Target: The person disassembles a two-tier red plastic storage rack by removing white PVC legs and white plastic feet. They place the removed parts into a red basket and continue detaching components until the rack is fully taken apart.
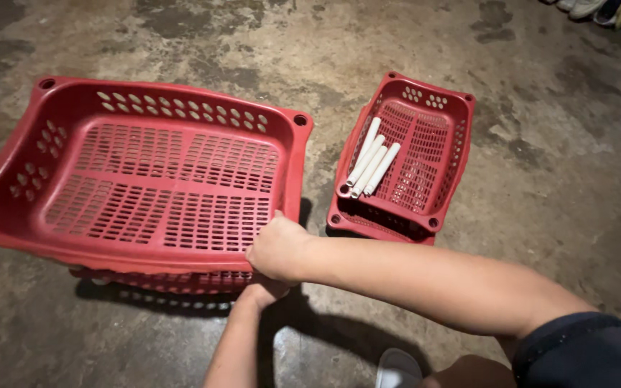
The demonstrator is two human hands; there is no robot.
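Gripping the near rim of the large red basket (pixel 156 190), the right hand (pixel 278 249) is closed over the front edge close to its near right corner, with the thumb on the inner side of the rim, as the head view shows. The left hand (pixel 261 291) sits just below it, under the same edge, and it seems to hold a second red basket (pixel 174 282) that lies beneath the first one; its fingers are hidden, so I cannot tell how firmly they are clamped. The two hands are close together, one above the other. The large basket has nothing inside and is tilted a little, its near edge lifted from the basket under it. Both baskets rest on the stained concrete floor (pixel 555 187), in the left half of the view. To the right, well apart from the hands, a small red basket (pixel 433 126) stands on another small one, and several white tubes (pixel 370 162) lie side by side along its left wall. I judge that the step in hand is the separating of the upper large basket from the lower one. For this, the upper hand would need to pull the rim upward while the lower hand keeps the bottom basket down, because nested baskets often stick together.
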